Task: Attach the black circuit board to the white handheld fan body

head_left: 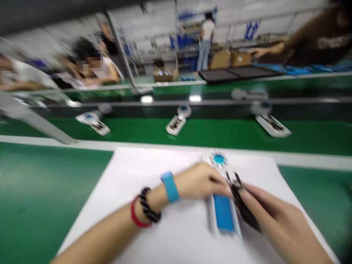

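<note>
There is one view only, from the person's head. It looks forward and down, tilted a little, very near to the white rectangular sheet (165,234) on the green surface (41,190), with the green conveyor belt (220,132) behind.

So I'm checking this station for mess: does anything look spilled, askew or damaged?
Nothing stands out. The left hand steadies the white-and-blue device on the white mat; the right hand holds a dark tool. Blur hides detail.
</note>
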Action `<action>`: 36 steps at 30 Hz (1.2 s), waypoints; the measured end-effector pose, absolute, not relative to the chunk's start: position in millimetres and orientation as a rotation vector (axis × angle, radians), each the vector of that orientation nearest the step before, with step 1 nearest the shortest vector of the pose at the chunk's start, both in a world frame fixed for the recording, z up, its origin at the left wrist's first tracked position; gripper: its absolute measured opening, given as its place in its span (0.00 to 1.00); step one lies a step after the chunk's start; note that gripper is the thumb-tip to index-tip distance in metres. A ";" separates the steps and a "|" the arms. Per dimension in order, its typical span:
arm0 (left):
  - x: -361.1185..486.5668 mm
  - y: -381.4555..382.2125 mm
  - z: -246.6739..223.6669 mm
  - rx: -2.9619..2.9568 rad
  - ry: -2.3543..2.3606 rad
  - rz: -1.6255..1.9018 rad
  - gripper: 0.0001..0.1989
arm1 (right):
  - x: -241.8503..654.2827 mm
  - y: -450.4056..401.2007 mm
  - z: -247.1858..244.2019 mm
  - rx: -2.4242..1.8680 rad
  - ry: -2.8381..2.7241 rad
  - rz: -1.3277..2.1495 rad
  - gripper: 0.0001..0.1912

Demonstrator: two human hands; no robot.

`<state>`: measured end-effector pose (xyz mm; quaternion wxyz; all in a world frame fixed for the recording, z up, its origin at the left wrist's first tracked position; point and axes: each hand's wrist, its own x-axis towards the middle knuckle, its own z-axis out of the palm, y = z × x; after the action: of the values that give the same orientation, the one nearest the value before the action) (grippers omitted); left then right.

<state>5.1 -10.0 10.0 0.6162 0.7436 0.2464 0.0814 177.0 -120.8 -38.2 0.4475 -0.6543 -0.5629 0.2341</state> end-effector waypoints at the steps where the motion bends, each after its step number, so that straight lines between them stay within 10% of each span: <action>1: 5.4 -7.9 11.6 1.701 0.549 0.160 0.06 | 181.2 -133.1 -29.1 -1.647 -1.365 0.660 0.17; 36: 6.0 -6.3 23.3 1.833 0.593 0.126 0.07 | 176.5 -142.0 -9.7 -1.589 -1.188 0.861 0.12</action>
<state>6.0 -6.3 23.3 0.5693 0.7806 0.2524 0.0538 176.5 -142.0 -9.7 0.4701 -0.6485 -0.4848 0.3513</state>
